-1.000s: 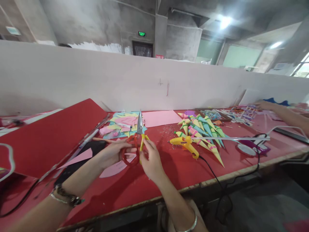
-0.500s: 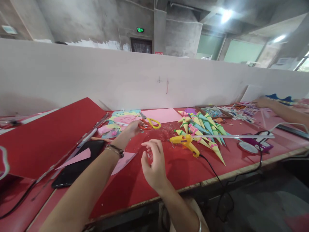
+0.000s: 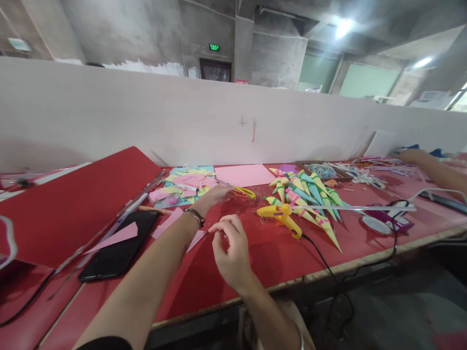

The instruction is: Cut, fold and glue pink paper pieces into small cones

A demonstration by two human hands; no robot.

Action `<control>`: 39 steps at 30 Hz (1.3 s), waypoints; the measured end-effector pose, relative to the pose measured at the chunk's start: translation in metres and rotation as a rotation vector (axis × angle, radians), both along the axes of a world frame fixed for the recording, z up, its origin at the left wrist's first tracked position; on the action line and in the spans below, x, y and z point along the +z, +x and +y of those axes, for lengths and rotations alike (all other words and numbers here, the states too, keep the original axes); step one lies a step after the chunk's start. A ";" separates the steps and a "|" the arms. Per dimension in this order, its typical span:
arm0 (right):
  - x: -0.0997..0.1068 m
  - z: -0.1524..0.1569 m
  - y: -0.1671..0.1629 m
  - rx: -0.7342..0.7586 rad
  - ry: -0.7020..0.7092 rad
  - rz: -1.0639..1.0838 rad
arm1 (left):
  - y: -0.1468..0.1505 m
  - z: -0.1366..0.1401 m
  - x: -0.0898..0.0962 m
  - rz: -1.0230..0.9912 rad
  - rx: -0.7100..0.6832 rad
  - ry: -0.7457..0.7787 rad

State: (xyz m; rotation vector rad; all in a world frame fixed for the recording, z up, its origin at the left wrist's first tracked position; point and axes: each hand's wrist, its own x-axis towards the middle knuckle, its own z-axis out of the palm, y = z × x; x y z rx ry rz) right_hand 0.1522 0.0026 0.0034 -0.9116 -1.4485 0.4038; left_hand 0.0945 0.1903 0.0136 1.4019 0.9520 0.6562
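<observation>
Red surface [image 3: 270, 265] against a white partition [image 3: 182, 116]. Scissors [image 3: 245, 191] at the left hand [image 3: 218, 195], handles pointing right, just in front of the pink sheet [image 3: 242, 175]; can't tell if its fingers grip them. Right hand [image 3: 232, 250] nearer the edge, fingers loosely curled, thumb apart, nothing visible in them. Yellow glue gun [image 3: 278, 212] to its right, touching or beside the cone pile [image 3: 310, 192]; can't tell which.

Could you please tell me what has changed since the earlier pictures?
The left hand has carried the red-and-yellow-handled metal scissors forward, toward the flat pink sheet; whether it still grips them is unclear. The right hand has let go of them. The yellow plastic glue gun and pointed pastel cones stayed put.
</observation>
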 end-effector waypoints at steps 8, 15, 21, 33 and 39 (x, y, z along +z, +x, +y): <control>0.000 0.002 -0.002 0.030 -0.045 -0.060 | -0.038 -0.032 0.052 0.378 -0.052 0.182; -0.012 0.010 0.002 0.057 -0.248 -0.304 | -0.124 -0.096 0.057 0.748 -0.126 0.535; -0.023 0.008 -0.007 0.265 -0.284 -0.779 | -0.159 -0.122 0.011 0.933 0.068 0.647; -0.017 -0.002 -0.009 0.294 -0.275 -0.885 | -0.155 -0.118 -0.013 0.983 0.115 0.715; -0.016 -0.003 -0.008 0.277 -0.288 -0.897 | -0.151 -0.121 -0.013 0.979 0.097 0.713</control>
